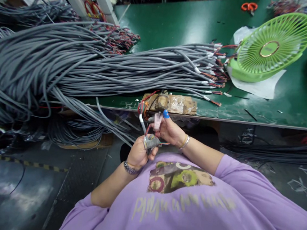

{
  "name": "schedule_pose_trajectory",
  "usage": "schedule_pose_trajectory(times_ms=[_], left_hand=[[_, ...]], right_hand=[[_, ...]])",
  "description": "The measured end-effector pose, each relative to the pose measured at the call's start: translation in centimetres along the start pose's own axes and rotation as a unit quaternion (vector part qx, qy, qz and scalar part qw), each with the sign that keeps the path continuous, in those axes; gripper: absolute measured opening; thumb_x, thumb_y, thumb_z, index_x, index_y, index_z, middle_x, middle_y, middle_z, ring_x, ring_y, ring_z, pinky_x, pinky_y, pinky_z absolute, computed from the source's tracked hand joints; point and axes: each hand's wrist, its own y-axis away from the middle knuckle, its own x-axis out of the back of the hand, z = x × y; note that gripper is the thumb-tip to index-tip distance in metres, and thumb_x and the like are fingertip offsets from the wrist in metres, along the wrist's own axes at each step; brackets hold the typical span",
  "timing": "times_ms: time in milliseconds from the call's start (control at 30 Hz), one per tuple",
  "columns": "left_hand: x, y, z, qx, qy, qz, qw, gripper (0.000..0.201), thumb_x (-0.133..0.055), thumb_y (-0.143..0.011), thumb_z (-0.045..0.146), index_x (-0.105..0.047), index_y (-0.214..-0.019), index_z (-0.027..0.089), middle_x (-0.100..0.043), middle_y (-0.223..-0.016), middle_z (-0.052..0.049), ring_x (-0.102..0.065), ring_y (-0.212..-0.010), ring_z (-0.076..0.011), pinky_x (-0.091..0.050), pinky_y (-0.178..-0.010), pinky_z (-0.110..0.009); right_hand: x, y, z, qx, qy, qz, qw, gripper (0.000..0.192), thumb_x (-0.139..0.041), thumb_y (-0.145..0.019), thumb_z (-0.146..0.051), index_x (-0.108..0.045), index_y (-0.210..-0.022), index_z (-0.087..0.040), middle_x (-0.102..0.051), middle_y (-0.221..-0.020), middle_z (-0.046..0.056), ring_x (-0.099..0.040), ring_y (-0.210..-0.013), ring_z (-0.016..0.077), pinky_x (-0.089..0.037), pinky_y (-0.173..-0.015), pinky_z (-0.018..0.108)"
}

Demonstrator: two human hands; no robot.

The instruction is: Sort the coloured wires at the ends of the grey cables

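Note:
My left hand [139, 153] is closed around the end of a grey cable [143, 124] with a white sleeve, close in front of my body. A grey wrap, apparently around my thumb, lies across the grip, and thin coloured wires [164, 143] stick out past it. Pinched in my right hand [173, 132] are thin red wires [157, 133] beside the cable. One right fingertip wears a blue cover [166, 113], and a pale pinkish wrap [157, 122] is next to it. Just beyond both hands, a worn wooden block [181, 104] sits at the table edge.
A large bundle of grey cables [114, 69] with stripped ends lies across the green table [162, 25]. A green fan [271, 50] stands at the right on white paper. Orange-handled scissors [249, 7] lie at the back. More cables [78, 133] are below the table.

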Motion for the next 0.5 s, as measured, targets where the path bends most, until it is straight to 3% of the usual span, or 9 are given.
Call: schedule_pose_trajectory(times_ms=[133, 267, 500], left_hand=[[-0.22, 0.9, 0.08, -0.017, 0.006, 0.005, 1.0, 0.031, -0.074, -0.064, 0.04, -0.055, -0.066, 0.016, -0.056, -0.042, 0.001, -0.043, -0.027, -0.008, -0.029, -0.027, -0.016], [-0.43, 0.97, 0.03, -0.031, 0.018, 0.032, 0.999, 0.033, -0.074, -0.064, 0.042, -0.054, -0.067, 0.017, -0.056, -0.042, 0.003, -0.042, -0.028, -0.0077, -0.031, -0.028, -0.017], [-0.7, 0.23, 0.0, -0.044, 0.029, 0.037, 0.998, 0.028, -0.071, -0.068, 0.039, -0.055, -0.067, 0.017, -0.053, -0.042, 0.004, -0.041, -0.028, -0.0068, -0.031, -0.028, -0.017]], right_hand=[[0.05, 0.39, -0.25, -0.007, 0.006, -0.02, 1.0, 0.048, -0.056, -0.082, -0.064, -0.066, -0.085, -0.017, -0.064, -0.076, 0.003, -0.054, -0.061, 0.0114, -0.041, -0.054, 0.022], [-0.1, 0.74, -0.18, 0.054, 0.035, 0.0, 0.998, 0.032, -0.071, -0.076, -0.047, -0.063, -0.079, -0.017, -0.06, -0.07, 0.0, -0.05, -0.059, 0.0087, -0.039, -0.053, 0.019], [-0.44, 0.97, -0.02, 0.069, 0.057, 0.02, 0.996, 0.04, -0.072, -0.074, -0.054, -0.062, -0.077, -0.016, -0.058, -0.067, 0.0, -0.047, -0.057, 0.0084, -0.037, -0.05, 0.019]])
